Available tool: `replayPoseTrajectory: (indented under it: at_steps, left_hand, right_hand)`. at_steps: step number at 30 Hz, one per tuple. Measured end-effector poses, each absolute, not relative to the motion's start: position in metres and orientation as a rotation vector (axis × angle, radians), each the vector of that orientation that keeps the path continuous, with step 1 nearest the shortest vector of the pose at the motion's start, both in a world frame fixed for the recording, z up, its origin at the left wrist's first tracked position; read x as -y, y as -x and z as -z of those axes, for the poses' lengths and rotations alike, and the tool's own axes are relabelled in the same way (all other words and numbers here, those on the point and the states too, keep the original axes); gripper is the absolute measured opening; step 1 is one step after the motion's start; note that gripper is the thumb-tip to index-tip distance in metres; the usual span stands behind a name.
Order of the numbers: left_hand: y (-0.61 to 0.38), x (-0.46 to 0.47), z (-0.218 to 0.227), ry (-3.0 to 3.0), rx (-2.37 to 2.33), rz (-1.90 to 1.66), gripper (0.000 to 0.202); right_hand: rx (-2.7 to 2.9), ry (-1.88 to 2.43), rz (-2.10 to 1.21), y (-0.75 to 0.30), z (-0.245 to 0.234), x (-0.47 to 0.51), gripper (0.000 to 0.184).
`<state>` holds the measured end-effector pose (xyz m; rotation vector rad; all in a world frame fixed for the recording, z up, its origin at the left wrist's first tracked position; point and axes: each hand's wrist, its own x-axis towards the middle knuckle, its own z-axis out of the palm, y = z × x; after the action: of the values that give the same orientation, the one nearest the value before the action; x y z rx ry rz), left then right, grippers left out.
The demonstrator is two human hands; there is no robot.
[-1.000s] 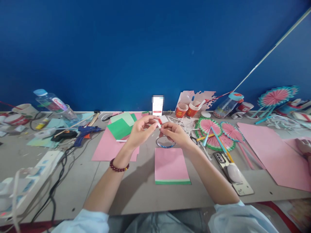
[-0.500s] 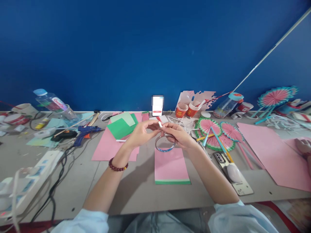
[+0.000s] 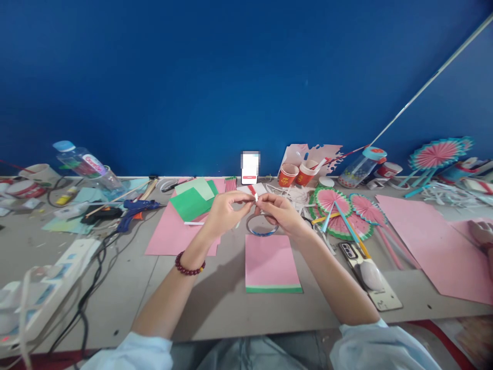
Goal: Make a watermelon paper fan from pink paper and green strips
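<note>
My left hand (image 3: 225, 211) and my right hand (image 3: 279, 212) meet above the table, both pinching a small white strip (image 3: 256, 197) that stands between the fingertips. A thin roll of tape with a blue edge (image 3: 262, 227) hangs from my right hand, just below the fingers. Under the hands lies a pink paper sheet with a green lower edge (image 3: 271, 263). A dark red bead bracelet (image 3: 188, 265) is on my left wrist.
Green and pink sheets (image 3: 190, 203) lie to the left, a blue glue gun (image 3: 134, 211) and power strip (image 3: 46, 290) further left. Watermelon paper fans (image 3: 339, 210), a phone (image 3: 370, 275), red paper cups (image 3: 296, 174) and a large pink sheet (image 3: 431, 241) lie right. Another person's hand (image 3: 483, 234) shows at the right edge.
My fingers have shifted slightly on the white strip and drawn closer together. The tape roll swung up a little and has dropped back toward the pink sheet.
</note>
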<state>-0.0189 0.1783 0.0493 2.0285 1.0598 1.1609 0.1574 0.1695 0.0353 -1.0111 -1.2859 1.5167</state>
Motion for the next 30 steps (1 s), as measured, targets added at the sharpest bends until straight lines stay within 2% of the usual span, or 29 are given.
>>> replayPoseTrajectory:
  at_steps: [14,22,30]
  left_hand:
    - [0.0211,-0.183,-0.0431,-2.264,-1.057,-1.262,0.015]
    - [0.0179,-0.1795,-0.0497,-2.042,-1.0,-1.216,0.011]
    - [0.0174,-0.1832,-0.0442,-1.824,-1.049,-1.169,0.019]
  right_hand:
    - [1.245,0.966,-1.547,-0.158,-0.0385,-0.1679,0.029]
    - [1.253,0.986,-1.527,-0.1582,-0.0336,-0.171,0.032]
    - [1.31,1.029,-1.485,-0.1559,-0.0353,-0.1699,0.032]
